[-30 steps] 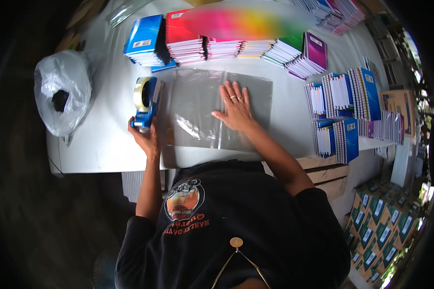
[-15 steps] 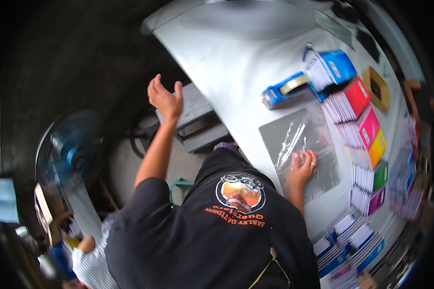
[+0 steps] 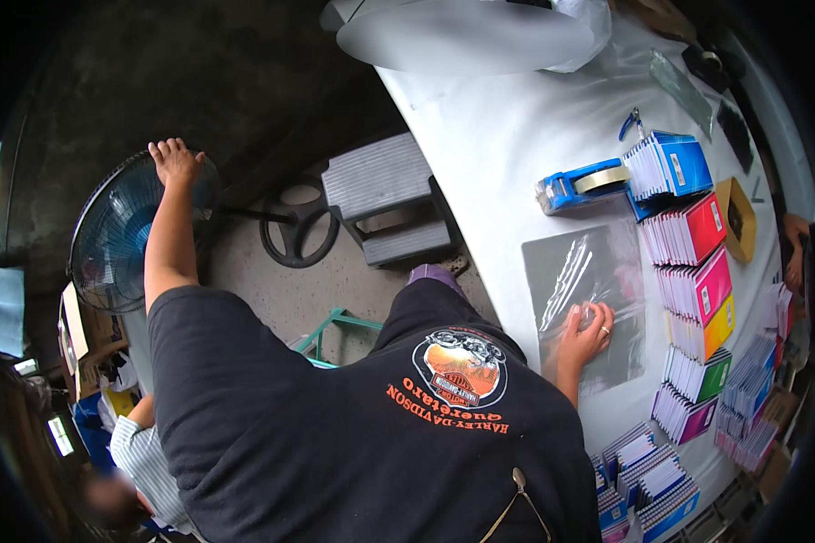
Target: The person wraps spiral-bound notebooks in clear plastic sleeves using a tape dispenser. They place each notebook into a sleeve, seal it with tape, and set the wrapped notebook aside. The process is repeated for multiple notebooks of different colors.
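Observation:
At the far left, my left hand (image 3: 177, 163) has its fingers curled over the upper rim of a fan (image 3: 122, 226) with blue blades and a dark wire guard. My right hand (image 3: 589, 335) rests on the white table, its fingers curled in on clear plastic bags (image 3: 566, 285). These bags lie flat and shiny, with a dark grey rectangle showing at them. Beyond that hand stands a blue tape dispenser (image 3: 584, 184) with a roll of clear tape.
Right of the bags runs a row of notebook stacks, among them blue (image 3: 670, 165), red (image 3: 688, 226) and green (image 3: 700, 376). More notebooks (image 3: 647, 480) lie nearer me. A grey step stool (image 3: 380, 185) stands on the floor. Another person's striped sleeve (image 3: 149, 462) shows at lower left.
My left hand has swung left from open air beside the stool to the fan's rim. My right hand stays on the plastic bags while the view shifts.

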The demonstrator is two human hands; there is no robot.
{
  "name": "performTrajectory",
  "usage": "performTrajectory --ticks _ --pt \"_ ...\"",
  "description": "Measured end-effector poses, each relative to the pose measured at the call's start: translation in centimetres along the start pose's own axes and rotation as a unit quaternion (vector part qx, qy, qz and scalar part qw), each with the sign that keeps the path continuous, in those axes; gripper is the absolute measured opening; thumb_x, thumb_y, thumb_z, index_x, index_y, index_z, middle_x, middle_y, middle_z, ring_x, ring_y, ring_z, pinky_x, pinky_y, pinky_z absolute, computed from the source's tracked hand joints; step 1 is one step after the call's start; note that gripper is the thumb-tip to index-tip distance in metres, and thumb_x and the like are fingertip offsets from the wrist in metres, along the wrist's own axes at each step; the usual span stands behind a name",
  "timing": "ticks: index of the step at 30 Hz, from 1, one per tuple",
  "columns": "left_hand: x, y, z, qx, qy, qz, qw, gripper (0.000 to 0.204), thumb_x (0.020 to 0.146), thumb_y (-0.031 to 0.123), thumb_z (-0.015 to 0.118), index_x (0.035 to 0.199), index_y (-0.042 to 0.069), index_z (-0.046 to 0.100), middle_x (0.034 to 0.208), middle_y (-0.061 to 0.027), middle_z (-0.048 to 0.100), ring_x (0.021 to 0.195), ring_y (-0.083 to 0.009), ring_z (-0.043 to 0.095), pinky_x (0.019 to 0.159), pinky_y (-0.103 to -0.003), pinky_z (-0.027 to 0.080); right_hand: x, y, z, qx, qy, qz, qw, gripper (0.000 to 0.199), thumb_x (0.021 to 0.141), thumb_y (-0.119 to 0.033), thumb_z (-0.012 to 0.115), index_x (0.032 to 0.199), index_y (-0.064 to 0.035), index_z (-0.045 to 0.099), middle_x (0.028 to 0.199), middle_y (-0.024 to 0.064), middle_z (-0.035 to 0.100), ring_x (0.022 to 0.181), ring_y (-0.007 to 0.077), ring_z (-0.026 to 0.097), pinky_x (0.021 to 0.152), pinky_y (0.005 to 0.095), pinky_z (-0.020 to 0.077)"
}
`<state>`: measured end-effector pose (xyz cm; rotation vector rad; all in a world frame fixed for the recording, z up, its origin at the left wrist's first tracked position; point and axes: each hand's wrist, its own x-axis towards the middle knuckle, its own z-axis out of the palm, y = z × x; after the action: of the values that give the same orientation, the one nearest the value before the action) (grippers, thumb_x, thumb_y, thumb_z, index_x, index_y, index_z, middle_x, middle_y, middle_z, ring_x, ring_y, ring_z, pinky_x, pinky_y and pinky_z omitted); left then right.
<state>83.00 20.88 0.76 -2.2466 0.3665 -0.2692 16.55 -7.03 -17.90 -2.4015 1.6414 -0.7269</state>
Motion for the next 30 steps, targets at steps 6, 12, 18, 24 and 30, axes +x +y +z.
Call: performTrajectory --ticks 6,12,18,24,30 --pt "-3.3 0.0 3.8 -0.078 0.158 0.022 0.984 0.039 0.082 0.037 0.062 0.103 0.005 0.063 0.113 -0.0132 0.053 0.116 -0.0299 0.045 0.109 -0.045 0.025 -0.1 0.3 0.4 -0.002 -0.003 0.014 1.0 0.03 0.085 -0.033 0.064 0.107 -0.0122 0.059 0.124 0.0056 0.051 0.126 0.0293 0.043 0.101 0.0459 0.0313" --pt "-6.7 0.8 3.2 -0.065 0.217 0.028 0.974 0.03 0.082 0.04 0.061 0.093 0.012 0.064 0.098 -0.007 0.058 0.107 -0.0267 0.052 0.1 -0.042 0.034 0.5 -0.6 -0.2 0.036 -0.007 0.013 0.999 0.034 0.078 -0.028 0.07 0.106 -0.0124 0.059 0.123 0.0069 0.051 0.126 0.03 0.042 0.098 0.0503 0.0318" --pt "-13.6 14.3 -13.6 -0.441 0.468 0.28 0.713 0.026 0.088 0.029 0.062 0.103 0.009 0.064 0.102 -0.008 0.062 0.098 -0.0266 0.058 0.089 -0.044 0.043 -1.5 -1.6 -1.3 -0.002 -0.059 0.05 0.997 0.052 0.083 -0.037 0.064 0.127 -0.0112 0.051 0.146 0.0164 0.032 0.138 0.0391 0.022 0.108 0.0555 0.0192" --pt "-35.3 27.0 -25.6 -0.599 0.147 0.689 0.38 0.047 0.075 0.009 0.071 0.12 0.005 0.056 0.12 -0.0185 0.053 0.119 -0.0364 0.047 0.097 -0.044 0.041 -3.8 -3.2 -0.8 -0.006 -0.019 0.07 0.997 0.063 0.086 -0.043 0.058 0.138 -0.0119 0.041 0.15 0.0185 0.024 0.141 0.0384 0.016 0.112 0.0542 0.0129" --pt "-40.8 35.5 -27.1 -0.454 0.146 0.776 0.413 0.069 0.087 0.044 0.058 0.138 0.003 0.036 0.144 -0.0207 0.033 0.136 -0.0409 0.025 0.11 -0.051 0.022 -3.7 -2.6 -0.4 -0.015 -0.09 0.102 0.991 0.063 0.085 -0.038 0.051 0.141 -0.0108 0.038 0.153 0.0157 0.022 0.143 0.0337 0.012 0.114 0.0509 0.0078"
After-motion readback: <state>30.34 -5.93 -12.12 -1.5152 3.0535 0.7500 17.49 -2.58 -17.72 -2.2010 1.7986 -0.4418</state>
